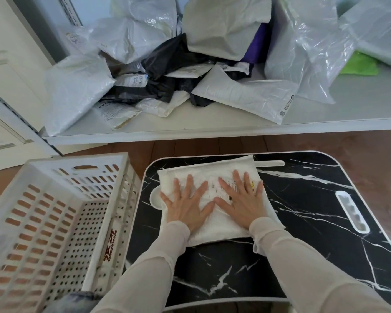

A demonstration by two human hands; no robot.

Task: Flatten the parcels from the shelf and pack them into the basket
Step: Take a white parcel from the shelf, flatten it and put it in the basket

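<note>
A white padded parcel (210, 175) lies flat on the black marble-patterned lap table (303, 222). My left hand (187, 205) and my right hand (242, 201) rest palm down on it side by side, fingers spread, pressing on its top. A white perforated plastic basket (61, 177) stands on the floor left of the table, and nothing shows inside it. Behind the table, a white shelf (325, 118) holds a heap of white, black and clear plastic parcels (167, 71).
One white mailer (246, 96) lies near the shelf's front edge. A green item (359, 64) sits at the far right of the shelf. Brown wooden floor (190, 145) shows between shelf and table. A white door (7, 86) stands at the left.
</note>
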